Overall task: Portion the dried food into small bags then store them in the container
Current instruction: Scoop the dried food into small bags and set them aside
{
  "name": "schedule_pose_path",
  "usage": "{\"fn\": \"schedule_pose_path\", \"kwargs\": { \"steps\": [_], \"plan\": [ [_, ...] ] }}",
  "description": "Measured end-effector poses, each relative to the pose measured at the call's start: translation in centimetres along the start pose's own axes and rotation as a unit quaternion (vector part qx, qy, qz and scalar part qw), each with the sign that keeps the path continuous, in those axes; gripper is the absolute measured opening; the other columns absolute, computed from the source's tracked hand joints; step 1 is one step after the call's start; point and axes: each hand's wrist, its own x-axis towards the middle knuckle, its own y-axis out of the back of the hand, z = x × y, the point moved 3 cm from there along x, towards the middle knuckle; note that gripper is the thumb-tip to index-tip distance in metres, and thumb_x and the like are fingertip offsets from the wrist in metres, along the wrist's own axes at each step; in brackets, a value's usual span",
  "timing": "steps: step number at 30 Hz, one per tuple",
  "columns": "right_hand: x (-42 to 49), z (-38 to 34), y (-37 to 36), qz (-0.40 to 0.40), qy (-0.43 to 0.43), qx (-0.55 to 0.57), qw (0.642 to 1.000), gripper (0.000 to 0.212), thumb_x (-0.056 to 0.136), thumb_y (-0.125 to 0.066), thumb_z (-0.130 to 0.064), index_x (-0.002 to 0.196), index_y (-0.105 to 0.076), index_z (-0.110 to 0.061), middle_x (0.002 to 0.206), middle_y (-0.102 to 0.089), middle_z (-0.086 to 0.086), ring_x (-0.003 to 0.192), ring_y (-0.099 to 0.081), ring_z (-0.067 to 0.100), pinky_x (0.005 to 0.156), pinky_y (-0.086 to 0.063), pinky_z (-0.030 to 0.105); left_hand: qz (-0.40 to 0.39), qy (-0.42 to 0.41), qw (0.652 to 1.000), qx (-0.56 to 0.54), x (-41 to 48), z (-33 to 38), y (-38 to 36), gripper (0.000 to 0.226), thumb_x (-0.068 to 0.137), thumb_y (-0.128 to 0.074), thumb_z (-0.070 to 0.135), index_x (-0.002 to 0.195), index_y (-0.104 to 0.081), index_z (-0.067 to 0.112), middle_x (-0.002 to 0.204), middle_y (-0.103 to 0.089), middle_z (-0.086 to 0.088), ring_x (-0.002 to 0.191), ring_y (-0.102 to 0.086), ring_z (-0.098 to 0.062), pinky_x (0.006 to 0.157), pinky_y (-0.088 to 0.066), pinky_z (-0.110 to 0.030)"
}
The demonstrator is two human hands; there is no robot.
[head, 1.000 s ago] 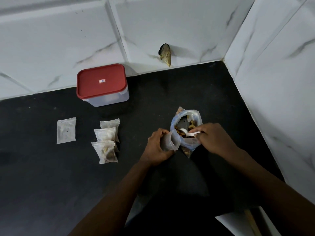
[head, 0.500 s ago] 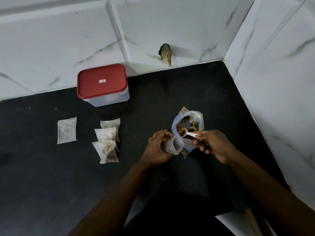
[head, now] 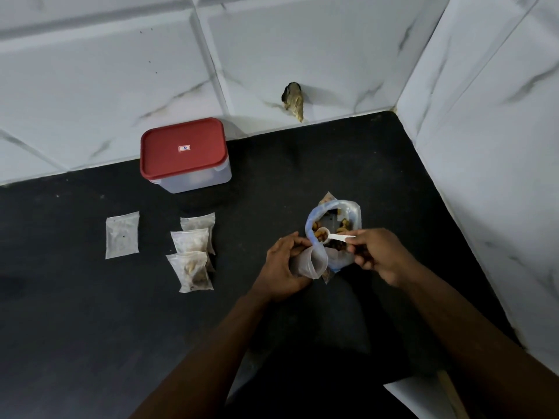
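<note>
Your left hand [head: 282,269] fingers pinch small bag [head: 311,263] mouth wide, tilted toward scoop. Right hand [head: 378,252] fingers clamp loaded scoop [head: 328,236] over food bag [head: 334,234], limiting spill. Three filled bags [head: 192,251] wait on bench [head: 90,328]; container [head: 185,154] lidded.

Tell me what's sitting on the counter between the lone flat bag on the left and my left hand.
In the head view, three filled small bags lie overlapping in a row between the flat bag and the left hand.

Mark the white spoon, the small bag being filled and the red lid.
white spoon [head: 325,235], head view, on its bowl.
small bag [head: 313,263], head view, near its open mouth.
red lid [head: 183,148], head view, on its top centre.
</note>
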Motion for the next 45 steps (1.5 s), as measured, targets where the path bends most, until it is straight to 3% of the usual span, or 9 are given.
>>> {"fn": "schedule_pose_path", "kwargs": {
  "steps": [4, 9, 17, 22, 26, 33, 41, 45],
  "plan": [
    [0.2, 0.4, 0.9, -0.015, -0.032, 0.053, 0.998, 0.024, 0.099, -0.053, -0.013, 0.119, -0.068, -0.014, 0.069, -0.057, -0.001, 0.051, -0.047, 0.007, 0.045, -0.034, 0.02, -0.001, 0.0, 1.0, 0.002, 0.0, -0.1, 0.0, 0.073, 0.068, -0.076, 0.052, 0.134, -0.052, 0.033, 0.143, -0.047, 0.009, 0.136, -0.045, -0.008, 0.116, -0.042, -0.038],
    [0.2, 0.1, -0.1, -0.014, 0.014, -0.008, 1.0, 0.024, 0.102, -0.049, -0.015, 0.117, -0.068, -0.019, 0.072, -0.057, 0.001, 0.05, -0.046, 0.008, 0.044, -0.033, 0.02, 0.008, -0.004, 1.0, -0.008, -0.2, 0.4, 0.2, 0.07, 0.068, -0.077, 0.052, 0.132, -0.053, 0.033, 0.136, -0.047, 0.024, 0.129, -0.046, 0.007, 0.11, -0.042, -0.022],
    [0.8, 1.3, 1.2, -0.035, -0.041, 0.121, 0.991, 0.028, 0.095, -0.056, -0.014, 0.121, -0.068, -0.013, 0.067, -0.055, -0.002, 0.051, -0.043, 0.008, 0.04, -0.032, 0.019, 0.037, 0.001, 0.999, -0.034, 0.0, 0.5, 0.4, 0.059, 0.074, -0.083, 0.034, 0.127, -0.059, 0.024, 0.131, -0.06, 0.011, 0.124, -0.059, -0.009, 0.106, -0.052, -0.043],
    [0.5, 1.3, 1.7, -0.058, -0.032, 0.175, 0.982, 0.029, 0.095, -0.055, -0.012, 0.121, -0.07, -0.012, 0.067, -0.054, -0.002, 0.053, -0.041, 0.009, 0.042, -0.031, 0.019, 0.081, -0.016, 0.995, -0.063, -0.1, 0.8, 0.6, 0.055, 0.075, -0.088, 0.016, 0.122, -0.06, 0.016, 0.131, -0.059, 0.006, 0.122, -0.06, -0.011, 0.098, -0.055, -0.028],
    [0.1, 1.2, 1.9, -0.078, -0.019, 0.199, 0.977, 0.031, 0.095, -0.055, -0.012, 0.123, -0.068, -0.011, 0.068, -0.052, -0.002, 0.053, -0.041, 0.009, 0.041, -0.032, 0.019, 0.098, 0.007, 0.992, -0.083, -0.2, 1.1, 1.1, 0.052, 0.076, -0.089, 0.015, 0.117, -0.058, 0.023, 0.12, -0.063, 0.012, 0.113, -0.063, -0.004, 0.089, -0.054, -0.019],
    [-2.0, 0.3, 0.8, -0.112, 0.032, 0.212, 0.97, 0.039, 0.093, -0.057, -0.017, 0.131, -0.062, -0.009, 0.067, -0.05, -0.001, 0.055, -0.043, 0.01, 0.05, -0.031, 0.023, 0.108, -0.011, 0.989, -0.101, -0.1, 2.3, 1.6, 0.051, 0.081, -0.084, 0.013, 0.124, -0.059, 0.025, 0.124, -0.063, 0.018, 0.12, -0.061, -0.006, 0.102, -0.053, -0.034],
    [-4.0, 0.1, -0.5, -0.086, 0.116, 0.068, 0.987, 0.023, 0.101, -0.055, -0.022, 0.114, -0.072, -0.014, 0.063, -0.051, -0.003, 0.056, -0.044, 0.01, 0.052, -0.035, 0.024, 0.122, 0.002, 0.979, -0.164, -0.4, 2.4, 1.7, 0.048, 0.077, -0.079, 0.031, 0.12, -0.058, 0.024, 0.123, -0.066, 0.007, 0.117, -0.064, -0.016, 0.099, -0.055, -0.053],
    [-4.2, 0.2, -0.9, -0.066, 0.132, 0.025, 0.989, 0.022, 0.102, -0.054, -0.02, 0.114, -0.072, -0.015, 0.064, -0.053, -0.002, 0.056, -0.045, 0.01, 0.051, -0.037, 0.023, 0.115, 0.002, 0.981, -0.159, -0.4, 2.3, 1.6, 0.054, 0.076, -0.08, 0.033, 0.124, -0.057, 0.023, 0.126, -0.063, 0.008, 0.12, -0.062, -0.015, 0.102, -0.054, -0.052]
  ]
}}
